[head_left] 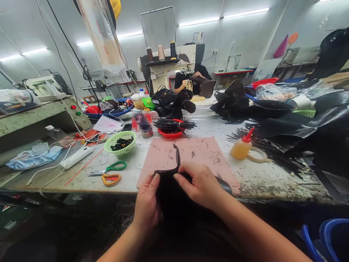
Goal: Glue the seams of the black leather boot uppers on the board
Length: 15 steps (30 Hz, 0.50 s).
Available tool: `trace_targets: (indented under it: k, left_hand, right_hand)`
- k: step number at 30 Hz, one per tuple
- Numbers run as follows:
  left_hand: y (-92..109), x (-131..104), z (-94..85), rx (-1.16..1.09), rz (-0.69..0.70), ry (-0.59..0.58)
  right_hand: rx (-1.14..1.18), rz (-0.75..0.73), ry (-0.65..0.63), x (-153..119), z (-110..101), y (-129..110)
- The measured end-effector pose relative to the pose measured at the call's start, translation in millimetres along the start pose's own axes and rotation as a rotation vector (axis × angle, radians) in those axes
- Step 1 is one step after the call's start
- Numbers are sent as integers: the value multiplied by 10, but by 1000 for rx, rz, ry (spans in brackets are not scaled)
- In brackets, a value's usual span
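A black piece of material [174, 203] hangs between my hands at the front edge of the table. My left hand [147, 202] is closed on its left top edge, the thumb lying on the front. My right hand [200, 183] pinches the top edge near the middle, thumb and forefinger pressed together. From that pinch a narrow dark strip [177, 156] rises and lies over the pink board [158, 156]. The lower part of the black piece merges with the dark area below.
Left of the board are scissors [111, 172] and a green basket [120, 144]. A glue bottle [241, 146], tape roll [257, 154] and thin black strips [286, 160] lie right. A red bowl [171, 134] stands behind. Across the table a person [201, 71] works at a sewing machine.
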<state>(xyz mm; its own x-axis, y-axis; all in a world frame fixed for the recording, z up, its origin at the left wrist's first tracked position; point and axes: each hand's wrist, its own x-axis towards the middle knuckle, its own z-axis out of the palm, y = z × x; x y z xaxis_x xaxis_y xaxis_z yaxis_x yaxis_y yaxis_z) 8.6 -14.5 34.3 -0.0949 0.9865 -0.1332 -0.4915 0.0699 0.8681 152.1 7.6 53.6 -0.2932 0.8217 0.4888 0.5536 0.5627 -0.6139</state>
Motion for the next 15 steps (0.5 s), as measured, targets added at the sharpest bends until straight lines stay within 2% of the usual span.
trace_targets:
  k: [3, 5, 7, 9, 11, 13, 15]
  left_hand:
    - [64, 46, -46, 23, -29, -59]
    - [200, 105, -78, 123, -50, -168]
    - [400, 171, -88, 418, -30, -335]
    - [609, 225, -73, 846, 54, -506]
    - [767, 257, -48, 1134, 130, -613]
    - [844, 270, -36, 1178, 131, -644]
    - [853, 275, -46, 1116, 80, -631]
  right_hand:
    - [-24, 1, -20, 13, -18, -1]
    - [-77, -11, -57, 17, -31, -22]
    - [-148, -44, -122, 17, -43, -60]
    - [-184, -94, -186, 19, -60, -103]
    - [-153, -97, -203, 21, -85, -134]
    - [-77, -53, -182, 21, -115, -137]
    - [-6, -17, -160, 17, -136, -116]
